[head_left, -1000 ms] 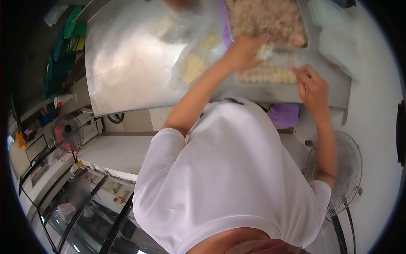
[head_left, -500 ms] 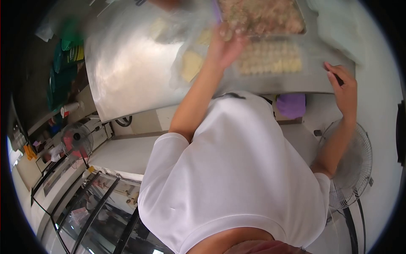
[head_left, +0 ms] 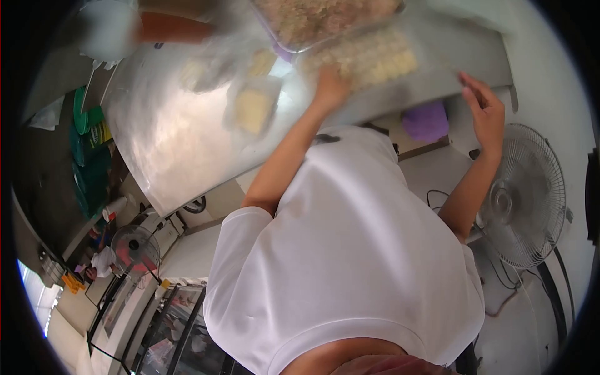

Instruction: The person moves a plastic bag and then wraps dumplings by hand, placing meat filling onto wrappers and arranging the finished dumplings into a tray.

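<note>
My left hand [head_left: 332,89] reaches to the left end of a tray of small pale dumplings [head_left: 390,61] set in close rows. Its fingers are smeared by motion and overlap the dumplings in this view. Just beyond lies a large tray of pinkish minced filling [head_left: 325,19]. To the left, a stack of pale yellow wrappers [head_left: 253,111] rests on a clear plastic sheet. My right hand [head_left: 486,115] is raised by the table's right edge, thumb and fingers closed around a thin tool with a dark handle, mostly hidden in it.
The steel table [head_left: 162,137] stretches to the left. Across it, another person's forearm [head_left: 172,28] shows at the top left. A purple object [head_left: 426,122] sits below the table's near edge. A standing fan [head_left: 522,194] is close to my right arm.
My left hand has come back from the filling tray's edge to the dumplings. The view has turned, so the table appears shifted left and up. Another person's forearm shows more at the top left.
</note>
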A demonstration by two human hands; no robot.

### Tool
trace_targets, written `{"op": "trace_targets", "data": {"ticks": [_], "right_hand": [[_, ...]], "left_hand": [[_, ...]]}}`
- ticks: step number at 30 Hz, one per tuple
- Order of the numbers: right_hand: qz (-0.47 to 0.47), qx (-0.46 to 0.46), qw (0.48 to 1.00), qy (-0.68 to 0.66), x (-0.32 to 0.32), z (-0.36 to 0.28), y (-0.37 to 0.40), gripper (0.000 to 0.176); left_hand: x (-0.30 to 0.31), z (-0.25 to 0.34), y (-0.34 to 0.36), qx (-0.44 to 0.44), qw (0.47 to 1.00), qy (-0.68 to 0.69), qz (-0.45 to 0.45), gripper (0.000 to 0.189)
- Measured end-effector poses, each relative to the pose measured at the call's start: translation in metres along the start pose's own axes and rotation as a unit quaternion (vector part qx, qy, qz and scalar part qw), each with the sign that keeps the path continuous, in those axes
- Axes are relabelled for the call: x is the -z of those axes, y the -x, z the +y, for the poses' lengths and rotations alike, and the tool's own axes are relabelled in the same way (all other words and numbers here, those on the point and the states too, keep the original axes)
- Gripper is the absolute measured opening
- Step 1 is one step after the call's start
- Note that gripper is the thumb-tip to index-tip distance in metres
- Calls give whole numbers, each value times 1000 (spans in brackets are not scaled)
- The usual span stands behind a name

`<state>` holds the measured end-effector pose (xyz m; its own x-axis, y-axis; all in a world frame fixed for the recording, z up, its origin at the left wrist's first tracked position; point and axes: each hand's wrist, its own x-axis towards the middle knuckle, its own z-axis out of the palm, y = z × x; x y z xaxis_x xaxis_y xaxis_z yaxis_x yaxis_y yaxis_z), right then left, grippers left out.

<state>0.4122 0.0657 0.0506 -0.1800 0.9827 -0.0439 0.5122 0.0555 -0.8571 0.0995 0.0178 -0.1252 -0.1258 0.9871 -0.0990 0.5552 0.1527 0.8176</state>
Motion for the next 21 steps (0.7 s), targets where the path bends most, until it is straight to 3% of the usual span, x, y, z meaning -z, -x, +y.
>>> {"op": "trace_targets", "data": {"ticks": [1,3,4,6,10,12,16,18,21], "right_hand": [[2,-4,1000,0,0,2,5,27],[19,-39,999,6,1,5,13,28],[20,-41,999,5,1,8,17,28],[27,-79,996,-17,0,15,23,29],[41,-82,995,-43,-2,23,28,29],[42,-90,994,-38,-2,22,31,29],[45,-87,994,-45,-4,28,32,29],[43,-84,994,-46,-5,33,30,29],[33,-80,994,-60,-9,31,24,29]], "left_hand": [[-1,11,3,-1,1000,0,-4,31],[-5,27,6,-131,987,-61,76,30],[-9,31,5,-132,987,-61,73,30],[-16,37,2,-24,1000,-10,5,33],[-23,37,-4,-39,995,-89,-34,36],[-20,40,-5,15,995,-68,-70,34],[-27,20,-2,51,996,-43,-58,32],[-36,6,-3,13,1000,9,-20,30],[-35,11,-4,53,998,-11,-44,31]]}}
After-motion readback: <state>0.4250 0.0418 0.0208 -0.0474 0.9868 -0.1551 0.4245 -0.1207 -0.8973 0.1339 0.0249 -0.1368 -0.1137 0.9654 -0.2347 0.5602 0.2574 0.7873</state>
